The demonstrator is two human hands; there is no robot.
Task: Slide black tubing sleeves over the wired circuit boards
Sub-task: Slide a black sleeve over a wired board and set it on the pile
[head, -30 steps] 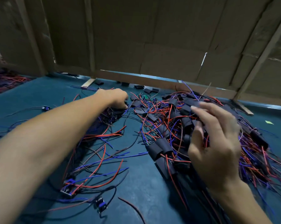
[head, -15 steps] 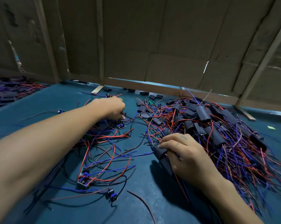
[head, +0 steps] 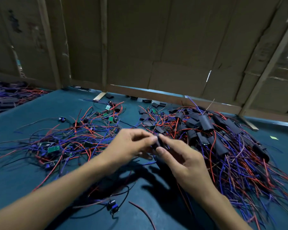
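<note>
My left hand [head: 131, 146] and my right hand [head: 181, 158] meet above the middle of the teal table [head: 23, 176]. Between their fingertips they pinch one black tubing sleeve [head: 159, 142]; whether a circuit board is inside it is hidden by my fingers. To the left lies a tangle of bare wired circuit boards [head: 53, 148] with red, blue and black leads. On the right is a big heap of sleeved boards [head: 206, 123] with wires trailing toward me.
Loose black sleeves [head: 144, 116] lie near the back of the table. Cardboard panels [head: 173, 47] with wooden strips wall off the far edge. Another wire pile [head: 10, 95] sits at far left. A single wired board [head: 113, 207] lies close to the front.
Both hands left their piles and came together over the table's middle. The left hand drew back from the bare boards; the right lifted off the sleeved heap, and both now pinch a black sleeve.
</note>
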